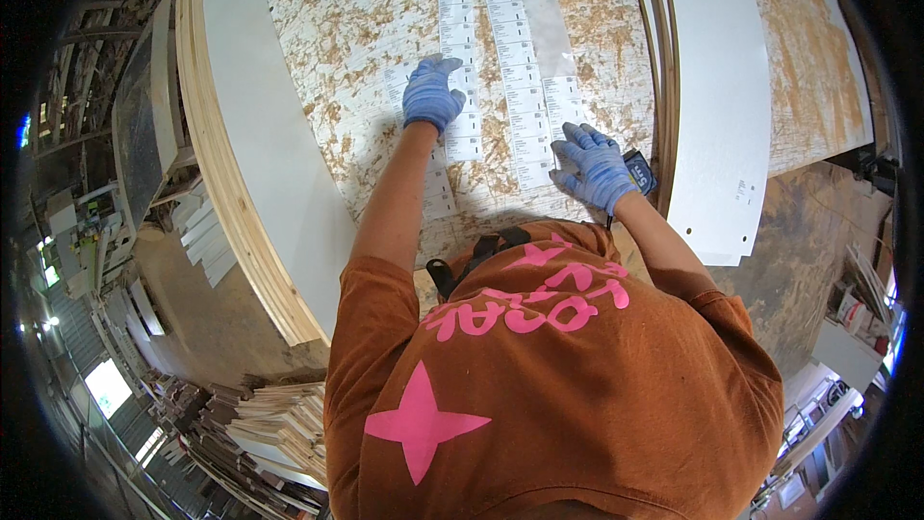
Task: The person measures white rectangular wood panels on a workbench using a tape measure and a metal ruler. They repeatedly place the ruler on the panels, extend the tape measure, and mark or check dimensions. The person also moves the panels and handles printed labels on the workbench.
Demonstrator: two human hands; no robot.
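Both my hands wear blue-and-white knit gloves and rest over printed label sheets on a scuffed white tabletop (342, 87). My left hand (433, 96) lies at the left label sheet (464, 140), its fingers bent and apart from the thumb, with nothing seen in it. My right hand (594, 166) is open, fingers spread, at the lower end of the right label sheet (562, 96). A middle label sheet (525, 125) lies between the hands. Part of the right sheet is a bare, shiny backing strip (549, 34). Beside my right wrist sits a dark tape measure (639, 173).
Stacked white boards (250, 106) with pale wood edges stand along the left. Another white board stack (717, 87) lines the right side, with small holes near its lower end. Piled wood pieces (284, 424) lie low on the left, over a brown floor (207, 327).
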